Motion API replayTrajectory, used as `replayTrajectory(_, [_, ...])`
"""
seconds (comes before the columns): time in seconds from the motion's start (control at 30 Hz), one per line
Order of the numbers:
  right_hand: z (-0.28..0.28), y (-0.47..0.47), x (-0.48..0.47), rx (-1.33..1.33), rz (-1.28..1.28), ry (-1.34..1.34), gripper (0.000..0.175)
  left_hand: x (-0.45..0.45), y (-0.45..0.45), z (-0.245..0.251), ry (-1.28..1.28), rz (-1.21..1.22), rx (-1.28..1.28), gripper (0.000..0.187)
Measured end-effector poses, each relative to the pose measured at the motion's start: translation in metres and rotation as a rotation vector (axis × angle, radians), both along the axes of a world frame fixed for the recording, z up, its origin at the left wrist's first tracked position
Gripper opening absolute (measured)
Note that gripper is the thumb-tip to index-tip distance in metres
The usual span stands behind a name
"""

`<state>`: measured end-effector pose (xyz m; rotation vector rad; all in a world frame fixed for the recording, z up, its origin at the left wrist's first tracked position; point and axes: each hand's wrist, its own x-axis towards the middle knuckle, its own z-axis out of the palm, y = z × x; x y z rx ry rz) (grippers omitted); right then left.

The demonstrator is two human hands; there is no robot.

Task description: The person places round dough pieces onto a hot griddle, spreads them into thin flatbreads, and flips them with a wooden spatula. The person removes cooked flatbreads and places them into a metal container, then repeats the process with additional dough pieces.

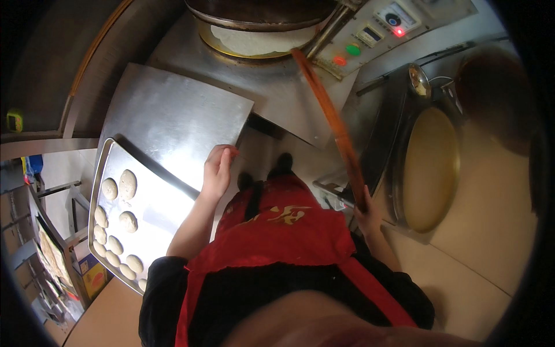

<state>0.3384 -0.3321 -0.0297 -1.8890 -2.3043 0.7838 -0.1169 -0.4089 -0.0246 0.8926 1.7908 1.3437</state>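
Observation:
My right hand (368, 217) grips the near end of a long, flat wooden stick (331, 115). The stick's far end is at the rim of a round electric griddle (260, 57); whether it touches is unclear. Under the griddle's raised dark lid (260, 15) lies a wide pale sheet of dough (251, 41). My left hand (219, 169) hovers beside the corner of a steel work surface (173, 117), its fingers drawn together and nothing visible in them. To its left, a metal baking tray (160, 217) carries several flattened dough rounds (128, 184).
A control panel (368, 39) with a dial, lit red lamp and buttons stands right of the griddle. Farther right are a round pan with a yellowish surface (431, 173) and a small metal bowl (419, 81). A yellow box (92, 275) sits beyond the tray.

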Motion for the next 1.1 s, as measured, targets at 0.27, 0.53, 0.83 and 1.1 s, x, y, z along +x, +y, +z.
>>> replayTrajectory(0.27, [-0.002, 0.009, -0.038, -0.173, 0.043, -0.009, 0.083, 0.015, 0.032, 0.007, 0.155, -0.083, 0.107, 0.027])
replayTrajectory(0.53, [-0.028, 0.021, -0.058, -0.112, 0.068, 0.079, 0.082, -0.001, 0.002, -0.005, 0.047, 0.055, 0.010, 0.028])
replayTrajectory(0.83, [-0.139, 0.175, -0.308, 0.149, -0.105, 0.451, 0.065, 0.005, -0.021, 0.016, 0.100, 0.097, -0.044, 0.032])
replayTrajectory(1.1, [-0.114, 0.170, -0.305, 0.066, -0.111, 0.581, 0.045, 0.002, -0.063, 0.018, 0.115, 0.067, -0.080, 0.036])
